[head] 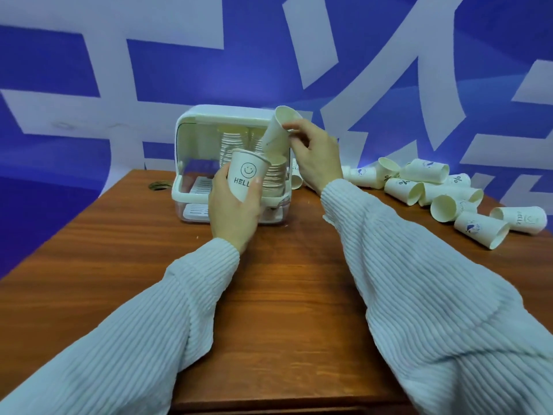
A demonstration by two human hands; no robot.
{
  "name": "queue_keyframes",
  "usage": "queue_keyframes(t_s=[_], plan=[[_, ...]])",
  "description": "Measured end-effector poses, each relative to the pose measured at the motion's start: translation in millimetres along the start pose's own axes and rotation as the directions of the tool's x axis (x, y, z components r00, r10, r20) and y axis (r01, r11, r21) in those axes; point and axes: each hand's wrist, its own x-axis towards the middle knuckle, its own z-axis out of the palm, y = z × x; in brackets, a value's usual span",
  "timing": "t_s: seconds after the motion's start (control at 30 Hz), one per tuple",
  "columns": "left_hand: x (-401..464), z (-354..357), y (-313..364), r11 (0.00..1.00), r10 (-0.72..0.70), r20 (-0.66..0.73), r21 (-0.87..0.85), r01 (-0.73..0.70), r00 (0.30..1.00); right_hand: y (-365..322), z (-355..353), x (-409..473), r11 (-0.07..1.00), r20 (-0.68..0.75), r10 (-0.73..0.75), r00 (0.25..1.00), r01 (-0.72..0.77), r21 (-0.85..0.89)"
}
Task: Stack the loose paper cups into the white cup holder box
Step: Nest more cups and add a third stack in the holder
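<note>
- At the centre of the frame the left hand (233, 205) wraps its fingers and thumb around a smiley-face cup (246, 177) printed "HELL…", holding it upright in front of the box opening.
- Just above and right of it, the right hand (314, 154) pinches a plain paper cup (276, 134) near its rim, tilted with its mouth up and its base over a stack.
- The white cup holder box (191, 136) stands at upper centre on the wooden table (284, 280), its front open, with stacked cups (273, 178) inside.
- Loose paper cups (434, 187) lie on their sides at the right edge of the frame, well apart from the box.
- Behind is a blue and white wall (89, 70).
</note>
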Motion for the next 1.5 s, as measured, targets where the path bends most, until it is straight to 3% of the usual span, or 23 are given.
queue_keyframes(t_s=[0.1, 0.23, 0.43, 0.5, 0.57, 0.63, 0.77, 0.87, 1.0, 1.33, 1.5], plan=[[3, -6, -4, 1.000, -0.007, -0.014, 0.008, 0.007, 1.000, -6, 8, 10, 0.993, 0.170, 0.034, 0.985, -0.014, -0.116], [11, -9, -10, 0.998, -0.005, -0.054, 0.064, 0.009, 0.999, -6, 17, 13, 0.870, 0.300, 0.027, 0.954, 0.125, -0.476], [25, -6, -5, 0.999, -0.028, -0.071, 0.018, 0.030, 0.997, 4, 25, -12, 0.838, 0.440, 0.001, 0.898, 0.239, -0.490], [33, -5, -1, 1.000, -0.016, -0.064, -0.014, 0.015, 0.998, 1, 22, -11, 0.852, 0.464, 0.037, 0.885, 0.215, -0.478], [44, -1, 8, 0.999, 0.017, -0.049, -0.027, -0.018, 0.999, -1, 18, -8, 0.910, 0.447, 0.063, 0.892, 0.132, -0.393], [56, 3, 19, 0.999, 0.043, -0.040, -0.030, -0.045, 0.998, -1, 14, -11, 0.967, 0.332, 0.071, 0.940, 0.016, -0.254], [83, 15, 40, 0.989, 0.076, -0.038, -0.121, -0.080, 0.996, 7, 11, -26, 0.986, 0.151, 0.155, 0.976, -0.144, -0.079], [95, 29, 43, 0.985, 0.107, 0.082, -0.147, -0.095, 0.991, 15, 4, -30, 0.983, 0.131, 0.176, 0.976, -0.167, -0.072], [93, 44, 34, 0.973, 0.193, 0.287, 0.068, -0.220, 0.938, 26, -5, -32, 0.976, 0.122, 0.203, 0.972, -0.191, -0.106], [99, 49, 38, 0.962, 0.097, 0.235, 0.227, -0.151, 0.967, 37, -24, -36, 0.965, 0.098, 0.223, 0.970, -0.205, -0.162], [96, 46, 40, 0.879, 0.025, 0.340, 0.440, -0.182, 0.940, 38, -25, -39, 0.963, 0.101, 0.237, 0.966, -0.220, -0.153]])
